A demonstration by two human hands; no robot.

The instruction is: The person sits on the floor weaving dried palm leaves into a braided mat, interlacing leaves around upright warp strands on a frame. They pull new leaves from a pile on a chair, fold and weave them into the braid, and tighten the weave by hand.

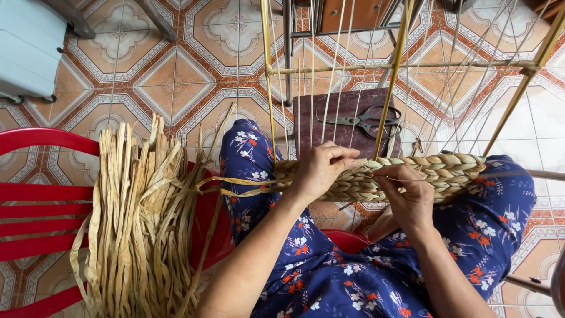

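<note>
A woven band of thick dried-straw braids (435, 171) lies across my knees, threaded on thin upright strands of a bamboo frame (393, 70). My left hand (321, 168) rests on the band's left part, fingers curled over a straw strand that trails off to the left. My right hand (406, 191) pinches the weave just right of it, near a yellow upright stick. Both hands nearly touch at the working spot.
A big bundle of loose dried straw (138, 218) lies over a red plastic chair (41, 194) at left. Scissors (368, 121) sit on a dark wooden stool (344, 121) beyond the frame. Patterned floor tiles surround; a pale blue box (26, 47) stands top left.
</note>
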